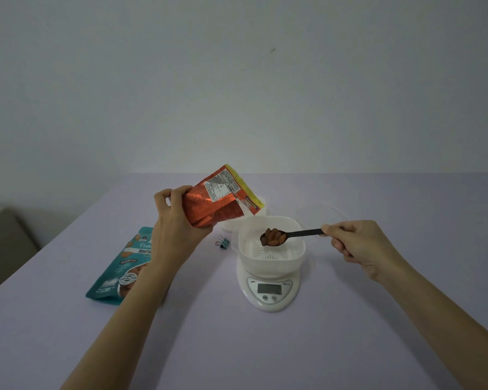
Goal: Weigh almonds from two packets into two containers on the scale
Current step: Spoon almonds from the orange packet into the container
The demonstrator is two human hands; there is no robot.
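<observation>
Pale lilac desk (321, 347) runs back to a plain grey-white wall (237, 80); dim, even light, w/ a dark blurred shape at far left edge.

Right hand (358, 246) pinches the handle of a black spoon (302, 233); bowl end heaped w/ brown almonds (272, 237), hovering over a white slotted container (271, 246) just left of that hand. Container sits on a white scale (268, 288), display facing the person, digits unreadable.

Left hand (175, 220) is clenched round the bottom of an orange foil packet (217, 204), tilted, yellow-edged mouth pointing toward the container, label patch showing. Behind packet, part of a 2nd white container (261, 205), mostly hidden. Below that hand lies a teal packet (121, 266), flat, marked "unsalted". Between left hand and scale: small binder clip (222, 242).
</observation>
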